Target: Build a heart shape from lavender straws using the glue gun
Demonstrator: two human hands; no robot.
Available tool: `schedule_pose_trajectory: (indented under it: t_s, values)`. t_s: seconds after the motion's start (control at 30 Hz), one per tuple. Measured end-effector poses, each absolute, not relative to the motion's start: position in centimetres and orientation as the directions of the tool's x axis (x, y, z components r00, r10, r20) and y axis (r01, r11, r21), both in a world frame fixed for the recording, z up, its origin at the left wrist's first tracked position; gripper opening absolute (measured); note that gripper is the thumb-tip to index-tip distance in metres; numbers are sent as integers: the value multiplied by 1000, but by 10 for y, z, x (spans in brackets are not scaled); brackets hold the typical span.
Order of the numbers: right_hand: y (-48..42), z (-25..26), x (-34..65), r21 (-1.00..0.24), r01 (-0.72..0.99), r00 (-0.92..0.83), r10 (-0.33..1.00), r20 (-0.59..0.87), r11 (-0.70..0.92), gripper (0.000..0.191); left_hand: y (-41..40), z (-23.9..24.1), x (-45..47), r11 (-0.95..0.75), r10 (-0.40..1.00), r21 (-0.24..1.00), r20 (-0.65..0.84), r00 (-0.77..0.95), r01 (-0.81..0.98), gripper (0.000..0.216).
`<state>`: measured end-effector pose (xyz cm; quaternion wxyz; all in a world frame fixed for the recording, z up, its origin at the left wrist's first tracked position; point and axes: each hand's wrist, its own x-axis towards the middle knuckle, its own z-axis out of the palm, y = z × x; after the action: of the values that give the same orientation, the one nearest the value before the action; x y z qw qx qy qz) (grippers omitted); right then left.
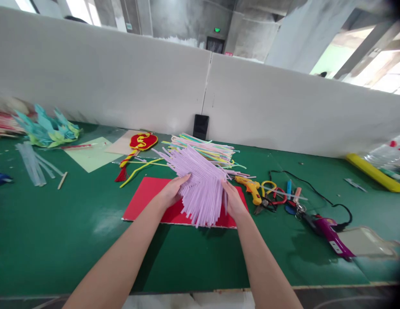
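A fanned bundle of pale purple pipe cleaners [200, 182] is held over a red sheet [145, 197] on the green table [74, 240]. My left hand [172, 193] grips the bundle's left side, fingers curled around it. Closed on the right side of the bundle is my right hand [233, 199]. Behind the bundle lies a heap of mixed-colour pipe cleaners [206, 148].
A yellow glue gun [251, 189], scissors [270, 195] and a purple glue gun [330, 231] with a black cord lie to the right. A red and yellow ornament [140, 143], clear glue sticks [34, 163] and teal paper shapes [48, 128] sit left. A grey partition [122, 81] stands behind.
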<state>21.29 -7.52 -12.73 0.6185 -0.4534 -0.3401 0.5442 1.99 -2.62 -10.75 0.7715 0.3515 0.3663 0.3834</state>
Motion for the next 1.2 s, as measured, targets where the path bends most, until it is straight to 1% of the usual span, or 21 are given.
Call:
schedule_pose_trajectory:
  t_s: [0.13,0.2,0.33,0.4,0.47,0.5,0.53,0.6,0.63,0.67,0.7,0.73,0.8,0.83,0.93,1.0,1.03,1.07,1.1,1.13,1.2]
  values:
    - [-77,-126,213,-964,-265,127,991,-44,-9,49,-36,-100,23,411,874,862,-280,396,-297,26]
    - [-78,-124,216,-980,-197,111,993,-34,-12,48,-46,-96,17,414,864,880,-300,404,-232,27]
    - [-77,-120,223,-998,-52,27,999,-44,-43,45,-75,-81,-10,438,825,896,-369,428,-70,38]
    - [-75,-119,225,-998,22,-42,997,-60,-59,44,-91,-70,-27,448,724,881,-457,517,151,47]
    - [-71,-117,225,-993,98,-123,990,-74,-62,43,-106,-58,-39,426,595,816,-578,559,391,52]
    - [-69,-116,226,-989,134,-166,983,-81,-58,41,-111,-51,-43,405,537,781,-624,568,475,52]
    - [-67,-115,226,-985,167,-208,974,-86,-51,39,-115,-44,-44,378,504,767,-640,580,518,51]
    - [-61,-113,226,-975,223,-279,956,-91,-27,36,-116,-31,-40,304,547,809,-581,602,503,48]
    - [-58,-112,226,-970,244,-303,949,-89,-13,35,-112,-25,-35,235,597,845,-516,614,480,44]
    - [-55,-111,225,-965,261,-320,944,-83,4,34,-105,-21,-28,129,680,876,-419,602,464,41]
    - [-53,-111,224,-962,273,-334,940,-74,21,34,-95,-19,-20,-18,773,886,-281,568,463,37]
    - [-51,-110,222,-959,281,-345,936,-65,37,33,-83,-20,-11,-151,846,849,-154,510,507,34]
    - [-48,-110,218,-955,286,-360,932,-34,76,33,-54,-27,6,-266,923,730,4,385,630,26]
    - [-48,-111,216,-954,286,-362,932,-17,94,33,-39,-34,14,-290,926,694,29,377,659,25]
    - [-49,-113,210,-952,282,-358,933,10,119,35,-1,-56,29,-292,890,676,-67,452,677,24]
    - [-51,-112,212,-946,306,-300,954,12,108,38,15,-67,34,-309,853,665,-123,508,680,15]
    - [-52,-111,216,-933,346,-219,975,23,100,37,21,-71,35,-315,838,665,-140,528,677,13]
    - [-54,-109,222,-910,406,-98,994,49,85,35,25,-74,36,-319,827,665,-152,541,675,13]
    - [-56,-107,231,-863,503,84,991,102,46,31,29,-75,36,-321,818,668,-162,552,671,13]
    - [-58,-105,243,-840,542,211,968,134,-2,31,32,-77,35,-321,810,672,-170,561,667,13]
    - [-65,-103,272,-810,578,396,902,172,-99,37,37,-79,33,-315,796,684,-186,575,658,15]
